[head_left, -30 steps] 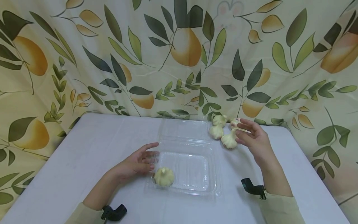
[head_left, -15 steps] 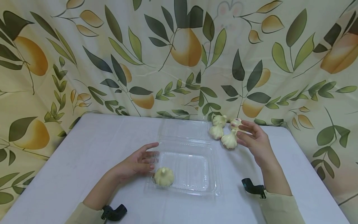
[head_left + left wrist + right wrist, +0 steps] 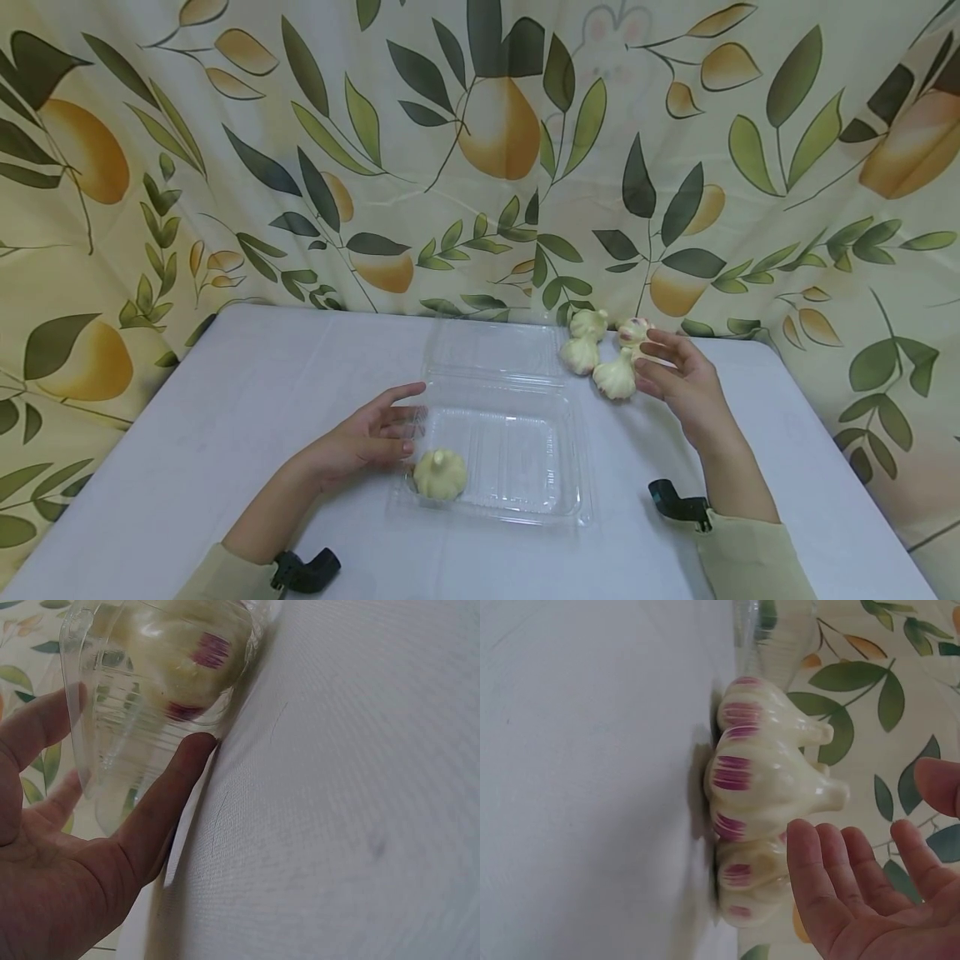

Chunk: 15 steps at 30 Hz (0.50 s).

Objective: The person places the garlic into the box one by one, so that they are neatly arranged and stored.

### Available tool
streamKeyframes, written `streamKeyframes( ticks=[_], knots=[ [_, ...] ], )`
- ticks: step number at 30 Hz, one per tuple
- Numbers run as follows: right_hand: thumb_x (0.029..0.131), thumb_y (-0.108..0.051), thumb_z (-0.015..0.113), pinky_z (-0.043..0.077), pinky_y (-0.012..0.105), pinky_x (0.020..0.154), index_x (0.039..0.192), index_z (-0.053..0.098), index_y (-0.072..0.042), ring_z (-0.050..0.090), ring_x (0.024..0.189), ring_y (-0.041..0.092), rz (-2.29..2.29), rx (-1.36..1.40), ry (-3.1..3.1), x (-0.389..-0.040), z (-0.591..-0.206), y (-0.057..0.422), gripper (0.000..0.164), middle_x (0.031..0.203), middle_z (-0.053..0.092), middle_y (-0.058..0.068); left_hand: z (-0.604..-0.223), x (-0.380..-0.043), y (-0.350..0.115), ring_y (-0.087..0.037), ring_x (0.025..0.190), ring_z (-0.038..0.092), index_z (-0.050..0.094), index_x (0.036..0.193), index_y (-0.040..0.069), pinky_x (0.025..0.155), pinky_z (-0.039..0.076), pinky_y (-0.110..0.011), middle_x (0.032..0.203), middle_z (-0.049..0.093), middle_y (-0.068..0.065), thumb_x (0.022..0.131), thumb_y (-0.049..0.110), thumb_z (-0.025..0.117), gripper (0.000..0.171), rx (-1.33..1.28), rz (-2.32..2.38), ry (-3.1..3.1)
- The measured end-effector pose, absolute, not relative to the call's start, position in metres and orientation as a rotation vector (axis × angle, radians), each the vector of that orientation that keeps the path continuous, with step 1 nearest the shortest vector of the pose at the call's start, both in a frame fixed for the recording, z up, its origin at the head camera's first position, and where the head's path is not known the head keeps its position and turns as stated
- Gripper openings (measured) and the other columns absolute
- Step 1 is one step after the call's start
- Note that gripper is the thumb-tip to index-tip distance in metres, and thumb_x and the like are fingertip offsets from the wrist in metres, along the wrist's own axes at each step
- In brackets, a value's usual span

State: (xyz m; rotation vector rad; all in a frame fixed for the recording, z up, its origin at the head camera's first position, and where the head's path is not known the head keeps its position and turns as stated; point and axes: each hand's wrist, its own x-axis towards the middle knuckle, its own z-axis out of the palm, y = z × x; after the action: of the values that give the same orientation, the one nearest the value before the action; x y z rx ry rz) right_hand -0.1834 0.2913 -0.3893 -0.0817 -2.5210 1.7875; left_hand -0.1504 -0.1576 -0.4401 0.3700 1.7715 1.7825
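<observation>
A clear plastic clamshell container (image 3: 498, 450) lies with its lid (image 3: 495, 348) folded back on the white table. One garlic bulb (image 3: 440, 474) sits in its near left corner; in the left wrist view purple streaks show on this bulb (image 3: 187, 652) through the plastic. My left hand (image 3: 375, 433) rests fingertips against the container's left wall, fingers spread. Right of the lid stands a cluster of several garlic bulbs (image 3: 615, 375), stems up. My right hand (image 3: 678, 375) is beside the cluster's right side, fingers extended, and in the right wrist view its palm (image 3: 900, 922) holds nothing.
The table (image 3: 300, 358) has a white cover. Behind it hangs a curtain (image 3: 480, 167) printed with fruit and leaves, close to the bulbs at the back edge. Each sleeve carries a black wrist camera mount (image 3: 306, 572).
My right hand has drifted slightly back from the garlic cluster, so a little more of the rear bulb shows. The left hand, the container and the bulbs stay put.
</observation>
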Motion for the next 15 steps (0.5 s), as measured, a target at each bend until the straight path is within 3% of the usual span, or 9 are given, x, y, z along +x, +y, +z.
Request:
streamKeyframes(
  ticks=[15],
  knots=[
    [0.1, -0.024, 0.061, 0.057, 0.025, 0.082, 0.153, 0.03, -0.003, 0.059, 0.097, -0.004, 1.807, -0.151, -2.552, -0.186, -0.3966, 0.2937, 0.066, 0.147, 0.042, 0.023, -0.4405, -0.151, -0.1576, -0.041, 0.144, 0.029, 0.024, 0.158, 0.023, 0.098, 0.051, -0.043, 0.16, 0.026, -0.018, 0.092, 0.005, 0.068, 0.082, 0.365, 1.777, 1.783]
  ],
)
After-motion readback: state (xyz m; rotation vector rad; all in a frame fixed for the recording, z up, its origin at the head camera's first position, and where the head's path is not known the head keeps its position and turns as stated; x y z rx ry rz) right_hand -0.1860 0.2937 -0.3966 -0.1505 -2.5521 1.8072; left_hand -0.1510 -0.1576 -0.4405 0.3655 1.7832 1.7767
